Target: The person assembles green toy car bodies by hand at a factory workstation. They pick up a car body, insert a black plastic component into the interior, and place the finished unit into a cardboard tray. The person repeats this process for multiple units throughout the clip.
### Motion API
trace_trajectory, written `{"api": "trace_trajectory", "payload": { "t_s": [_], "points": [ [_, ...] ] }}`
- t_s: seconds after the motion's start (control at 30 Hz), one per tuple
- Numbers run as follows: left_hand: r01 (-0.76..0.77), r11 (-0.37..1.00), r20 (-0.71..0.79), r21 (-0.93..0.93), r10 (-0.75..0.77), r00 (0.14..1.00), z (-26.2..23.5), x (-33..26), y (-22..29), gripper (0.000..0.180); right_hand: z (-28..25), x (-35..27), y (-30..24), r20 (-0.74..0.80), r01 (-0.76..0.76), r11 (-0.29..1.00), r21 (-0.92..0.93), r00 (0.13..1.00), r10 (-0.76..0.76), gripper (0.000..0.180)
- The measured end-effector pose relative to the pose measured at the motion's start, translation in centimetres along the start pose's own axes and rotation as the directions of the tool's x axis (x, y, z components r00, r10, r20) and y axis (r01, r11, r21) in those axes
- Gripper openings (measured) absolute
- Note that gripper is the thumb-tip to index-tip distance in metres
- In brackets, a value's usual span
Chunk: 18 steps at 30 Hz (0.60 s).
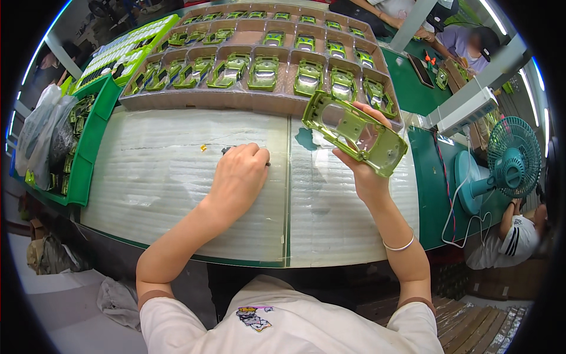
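A long workbench (433, 194) with a green top fills the middle of the view, and most of it is covered by white foam sheeting (165, 177) laid in two pieces that meet at a seam just right of centre. Along the far edge of the sheeting stands a brown compartment tray (236, 100), several rows deep, with a green toy car body resting in nearly every cell. To the left, a green plastic crate (88, 153) holds more dark and green parts, and clear plastic bags (38, 135) hang over its outer side. At the right end of the bench a teal desk fan (510, 165) faces inward, its white cord trailing over the bench edge, and other people sit beyond it. The right hand (365, 171) is raised above the sheeting, fingers and thumb clamped around a green toy car shell (354, 133), held tilted with its hollow underside turned up, in front of the tray's near right corner. The left hand (239, 174) rests on the foam, fingers curled closed around a small dark tool (227, 150) whose tip just shows past the knuckles. A tiny yellow piece (203, 147) lies on the foam just left of that tool, apart from it
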<state>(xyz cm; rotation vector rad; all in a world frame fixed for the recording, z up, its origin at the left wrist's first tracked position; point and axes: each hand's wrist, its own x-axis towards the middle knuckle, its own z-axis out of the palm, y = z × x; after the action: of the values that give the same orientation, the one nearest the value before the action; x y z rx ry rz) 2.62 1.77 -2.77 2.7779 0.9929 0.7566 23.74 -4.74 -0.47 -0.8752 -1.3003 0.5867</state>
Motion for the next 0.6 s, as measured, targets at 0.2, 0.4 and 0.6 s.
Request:
{"api": "trace_trajectory", "payload": {
  "t_s": [0.2, 0.4, 0.6],
  "points": [
    [0.155, 0.986, 0.031, 0.055, -0.157, 0.987, -0.2, 0.8, -0.2, 0.018, -0.4, -0.1, 1.2, 0.033, 0.221, 0.915, -0.338, 0.974, -0.223, 0.066],
    [0.143, 0.990, -0.034, 0.005, -0.142, 0.989, 0.1, 0.3, -1.2, 0.018, 0.4, -0.1, 0.7, 0.069, 0.176, 0.941, -0.290, 0.984, -0.163, 0.070],
    [-0.012, 0.991, -0.098, -0.130, -0.001, 0.995, 0.0, 1.2, -1.3, 0.011, 0.5, -0.5, 1.1, 0.073, 0.024, 1.000, -0.004, 0.997, -0.024, 0.068]
  ]
}}
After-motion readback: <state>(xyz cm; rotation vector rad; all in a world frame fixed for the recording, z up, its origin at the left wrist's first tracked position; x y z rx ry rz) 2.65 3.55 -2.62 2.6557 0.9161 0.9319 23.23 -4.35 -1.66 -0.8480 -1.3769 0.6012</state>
